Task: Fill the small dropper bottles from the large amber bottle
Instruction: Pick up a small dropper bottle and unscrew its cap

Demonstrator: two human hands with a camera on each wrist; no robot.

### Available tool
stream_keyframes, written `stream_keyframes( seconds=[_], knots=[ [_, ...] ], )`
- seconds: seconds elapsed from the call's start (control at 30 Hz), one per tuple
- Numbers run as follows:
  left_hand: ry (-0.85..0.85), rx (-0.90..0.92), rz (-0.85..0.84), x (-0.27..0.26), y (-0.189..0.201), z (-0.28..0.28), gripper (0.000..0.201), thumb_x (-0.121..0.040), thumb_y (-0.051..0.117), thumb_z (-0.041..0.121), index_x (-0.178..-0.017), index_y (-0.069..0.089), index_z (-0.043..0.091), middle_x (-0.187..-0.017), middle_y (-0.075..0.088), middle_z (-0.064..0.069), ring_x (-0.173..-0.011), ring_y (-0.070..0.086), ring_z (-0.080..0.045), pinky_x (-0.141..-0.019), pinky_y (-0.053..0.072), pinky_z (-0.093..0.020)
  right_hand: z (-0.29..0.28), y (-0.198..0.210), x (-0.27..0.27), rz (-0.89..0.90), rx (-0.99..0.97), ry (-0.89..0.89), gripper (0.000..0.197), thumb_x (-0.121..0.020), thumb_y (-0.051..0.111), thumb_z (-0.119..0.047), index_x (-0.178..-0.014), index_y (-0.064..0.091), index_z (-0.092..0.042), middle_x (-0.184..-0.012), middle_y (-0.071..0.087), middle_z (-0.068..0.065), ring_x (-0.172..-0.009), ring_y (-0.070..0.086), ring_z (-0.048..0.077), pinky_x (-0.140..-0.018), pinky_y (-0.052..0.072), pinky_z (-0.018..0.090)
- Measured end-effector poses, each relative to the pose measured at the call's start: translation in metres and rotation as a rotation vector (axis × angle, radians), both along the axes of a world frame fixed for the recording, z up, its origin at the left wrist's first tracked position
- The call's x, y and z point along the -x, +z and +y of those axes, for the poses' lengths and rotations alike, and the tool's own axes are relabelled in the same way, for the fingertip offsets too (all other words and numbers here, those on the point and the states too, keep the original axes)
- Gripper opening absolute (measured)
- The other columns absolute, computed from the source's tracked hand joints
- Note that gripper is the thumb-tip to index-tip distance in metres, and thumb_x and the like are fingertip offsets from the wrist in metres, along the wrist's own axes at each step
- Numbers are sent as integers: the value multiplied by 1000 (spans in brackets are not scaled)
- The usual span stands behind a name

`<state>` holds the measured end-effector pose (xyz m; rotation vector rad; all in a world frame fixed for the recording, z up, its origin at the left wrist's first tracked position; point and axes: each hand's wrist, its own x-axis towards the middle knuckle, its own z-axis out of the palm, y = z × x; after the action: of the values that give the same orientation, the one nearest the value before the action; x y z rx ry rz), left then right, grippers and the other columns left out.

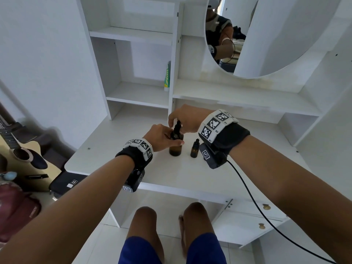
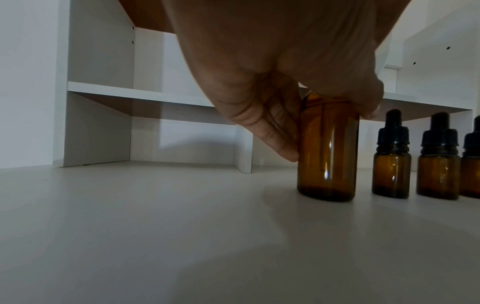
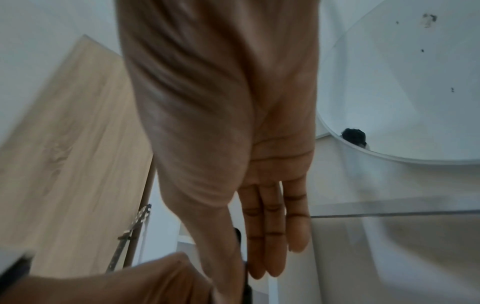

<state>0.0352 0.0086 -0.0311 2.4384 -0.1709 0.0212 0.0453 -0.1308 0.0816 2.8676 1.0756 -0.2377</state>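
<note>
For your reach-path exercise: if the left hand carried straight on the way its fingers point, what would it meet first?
The left hand already grips the large amber bottle; beyond it, probably the nearest small dropper bottle, though depth is unclear.

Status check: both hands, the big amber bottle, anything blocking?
Left hand grips large amber bottle, upright on desk. Right hand at its dropper cap. Small dropper bottles capped, alongside. Nothing blocking.

Amber bottle (image 2: 328, 148); black dropper cap (image 1: 177, 126); white desk (image 1: 118, 141).
</note>
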Motion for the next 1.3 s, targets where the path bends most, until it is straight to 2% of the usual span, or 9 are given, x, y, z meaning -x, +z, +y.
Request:
stream_keyframes(
  seconds=[0.1,0.2,0.33,0.4,0.5,0.77,0.97,1.13,1.3],
  knots=[
    [-8,-5,4,2,0,1,42,-76,74,52,-95,75,14,-85,74,-5,-84,68,-19,-82,54,-33,3,-8,1,-59,35,-65,28,-90,66,-36,-106,62,-13,-93,59,-2,-87,61,20,-83,54,34],
    [-8,-10,-5,2,1,0,42,-77,74,50,-98,75,14,-88,75,-6,-85,68,-19,-84,54,-34,5,-13,2,-71,33,-89,31,-97,57,-35,-78,55,-10,-74,53,0,-75,59,22,-78,54,34],
    [-4,-7,14,1,0,1,42,-74,74,54,-93,75,17,-86,74,-2,-83,68,-17,-84,55,-36,3,-9,2,-12,-5,-45,17,-94,63,-19,-109,66,-12,-108,65,5,-98,64,22,-88,53,32],
    [5,-2,18,1,1,1,42,-74,75,54,-92,75,16,-84,73,-2,-82,67,-17,-81,54,-32,1,-5,2,9,-15,-13,20,-92,65,-13,-111,66,-15,-113,64,4,-101,63,21,-86,51,30],
    [8,-2,9,1,1,0,42,-75,75,51,-96,75,15,-85,72,-2,-82,66,-17,-76,49,-26,0,-1,3,12,-12,11,24,-91,63,-6,-112,67,-17,-114,64,2,-101,62,19,-84,50,28],
    [10,-7,9,2,2,-1,41,-77,75,49,-98,74,14,-90,73,-3,-83,66,-15,-77,47,-24,0,-2,6,7,-16,17,25,-90,60,-2,-109,69,-16,-113,65,3,-98,63,20,-84,52,29],
    [-6,-2,-6,3,2,0,46,-76,74,50,-105,74,15,-93,75,-2,-87,68,-15,-84,53,-28,-14,2,10,9,-22,-32,45,-91,58,2,-132,53,-15,-121,59,7,-109,60,24,-81,44,26],
    [-16,18,-18,3,1,1,48,-75,76,50,-107,74,15,-93,75,-1,-86,69,-14,-86,54,-29,-46,-16,9,16,-43,-170,54,-91,63,-6,-138,39,-8,-98,58,4,-81,58,20,-61,42,24],
    [-22,34,-36,4,1,0,47,-77,76,47,-108,74,13,-95,75,-2,-84,68,-12,-78,48,-20,-62,-35,12,93,-27,-213,51,-93,65,-22,-140,45,-14,-128,56,9,-109,60,28,-92,51,36]
  ],
)
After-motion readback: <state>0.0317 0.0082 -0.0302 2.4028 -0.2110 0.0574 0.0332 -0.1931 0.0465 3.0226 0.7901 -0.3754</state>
